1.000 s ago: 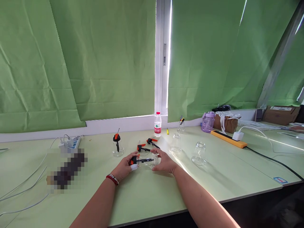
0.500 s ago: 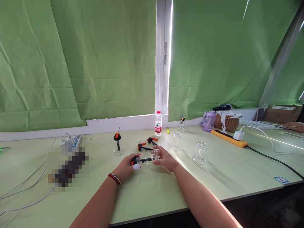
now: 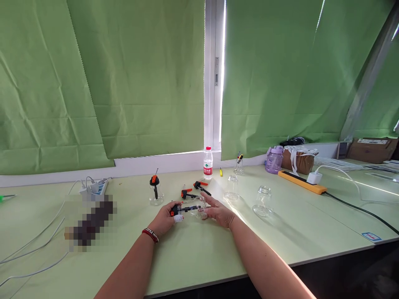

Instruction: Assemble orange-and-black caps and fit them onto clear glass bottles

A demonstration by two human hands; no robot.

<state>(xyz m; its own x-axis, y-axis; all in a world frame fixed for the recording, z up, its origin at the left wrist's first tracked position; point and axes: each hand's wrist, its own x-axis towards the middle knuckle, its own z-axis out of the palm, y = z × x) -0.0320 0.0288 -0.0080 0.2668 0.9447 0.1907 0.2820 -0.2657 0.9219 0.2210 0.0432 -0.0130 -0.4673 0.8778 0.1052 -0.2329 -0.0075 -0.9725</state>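
Observation:
My left hand (image 3: pixel 167 218), with white wrapping on the thumb, is closed around the black-and-orange lid (image 3: pixel 175 210) of a glass dispenser bottle. The bottle's clear jar (image 3: pixel 195 214) lies on its side just above the table, and a black tube runs inside it. At the jar's bottom, my right hand (image 3: pixel 220 212) curves its fingers and thumb around the glass. Just beyond the hands lie two loose black-and-orange lids, one nearer (image 3: pixel 186 194) and one farther (image 3: pixel 201 185). An upright glass dispenser (image 3: pixel 156 193) with the same kind of lid stands to the left.
Two upside-down glass jars (image 3: pixel 232 189) (image 3: pixel 262 201) stand to the right. Toward the wall are a water bottle (image 3: pixel 208 166), a yellow cutter (image 3: pixel 221 172) and a glass of pens (image 3: pixel 238 165). Farther right sit a purple jug (image 3: pixel 274 160) and an orange power strip (image 3: pixel 302 182).
My right hand's fingers have straightened a little and shifted slightly along the jar's bottom. My left hand keeps its hold on the lid. Another person's hand at the far right has left view.

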